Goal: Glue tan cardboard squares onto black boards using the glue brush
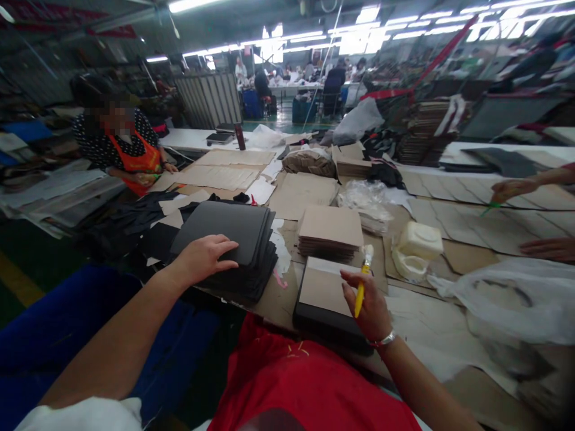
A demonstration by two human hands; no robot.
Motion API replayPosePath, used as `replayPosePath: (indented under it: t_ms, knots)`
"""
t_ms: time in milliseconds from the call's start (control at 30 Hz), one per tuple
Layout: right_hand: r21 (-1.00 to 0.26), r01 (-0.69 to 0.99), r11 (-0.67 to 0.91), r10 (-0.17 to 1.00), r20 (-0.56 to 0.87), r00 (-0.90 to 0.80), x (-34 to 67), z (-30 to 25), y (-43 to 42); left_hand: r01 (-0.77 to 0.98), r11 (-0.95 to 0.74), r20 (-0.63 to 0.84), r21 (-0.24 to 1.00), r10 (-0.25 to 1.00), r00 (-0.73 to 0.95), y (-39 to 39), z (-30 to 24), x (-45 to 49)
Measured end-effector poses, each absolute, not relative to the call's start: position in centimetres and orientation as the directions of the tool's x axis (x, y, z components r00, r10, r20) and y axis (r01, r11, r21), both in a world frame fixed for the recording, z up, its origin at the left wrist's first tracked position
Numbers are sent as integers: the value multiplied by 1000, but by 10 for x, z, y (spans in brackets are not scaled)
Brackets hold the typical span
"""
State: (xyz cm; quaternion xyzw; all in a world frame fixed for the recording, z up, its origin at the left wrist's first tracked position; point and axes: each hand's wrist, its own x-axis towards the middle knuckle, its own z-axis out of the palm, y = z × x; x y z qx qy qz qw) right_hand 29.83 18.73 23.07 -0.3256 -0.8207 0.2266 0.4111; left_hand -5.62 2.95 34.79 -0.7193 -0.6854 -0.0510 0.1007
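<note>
My left hand (207, 257) rests on a stack of black sheets (224, 227), its fingers stretched out over the top one. A brush (362, 284) with a yellow handle and pale bristles is in my right hand (371, 305), bristles pointing up and away from me. Below that hand a beige board (324, 288) lies on a black sheet pile (321, 317) at the table's near edge. A stack of beige boards (330, 230) stands just behind it. To the right sits a whitish plastic container (417, 242) with an open, cut-out side.
At the left a person in an orange apron (137, 158) works at the table. Another person's hands (514, 188) with a green brush are over beige sheets (485, 221) at the right. Clear plastic bags (530, 299) lie at the near right. Black scraps (117, 230) hang by the left edge.
</note>
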Motion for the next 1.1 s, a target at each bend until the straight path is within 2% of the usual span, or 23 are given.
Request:
replayPosePath:
  t_ms: [100, 200, 300, 400, 467, 533, 633, 733, 867, 1000, 1100]
  knots:
    - [-789, 212, 577, 779, 453, -434, 293, 233, 178, 968, -150, 411, -199, 884, 221, 26, 346, -40]
    - [-935, -6, 356, 840, 322, -437, 286, 237, 167, 910, -249, 605, -332, 684, 408, 31, 335, -8]
    - [-986, -106, 129, 880, 163, -445, 283, 236, 165, 835, -390, 624, -387, 556, 549, 51, 311, 46]
    - [-992, 13, 125, 933, 113, -342, 294, 223, 174, 763, -552, 576, -337, 521, 631, 79, 274, 113]
    - [-957, 214, 196, 962, 145, -231, 311, 207, 182, 716, -643, 507, -273, 536, 675, 97, 245, 152]
    - [-885, 408, 225, 972, 177, -152, 331, 188, 190, 712, -681, 423, -171, 602, 677, 109, 218, 176]
    - [-798, 564, 214, 977, 174, -124, 361, 164, 197, 793, -608, 353, 19, 746, 564, 115, 188, 183]
    - [-742, 638, 205, 979, 170, -117, 380, 151, 201, 891, -429, 294, 153, 880, 373, 109, 170, 163]
    - [-672, 706, 223, 974, 181, -135, 388, 145, 207, 952, -191, 167, 239, 974, 154, 97, 154, 133]
    - [-612, 740, 278, 959, 220, -178, 388, 144, 211, 937, -190, 85, 294, 981, 172, 94, 149, 122]
    - [-540, 778, 323, 945, 223, -238, 392, 152, 212, 938, -194, 68, 287, 981, 183, 98, 159, 123]
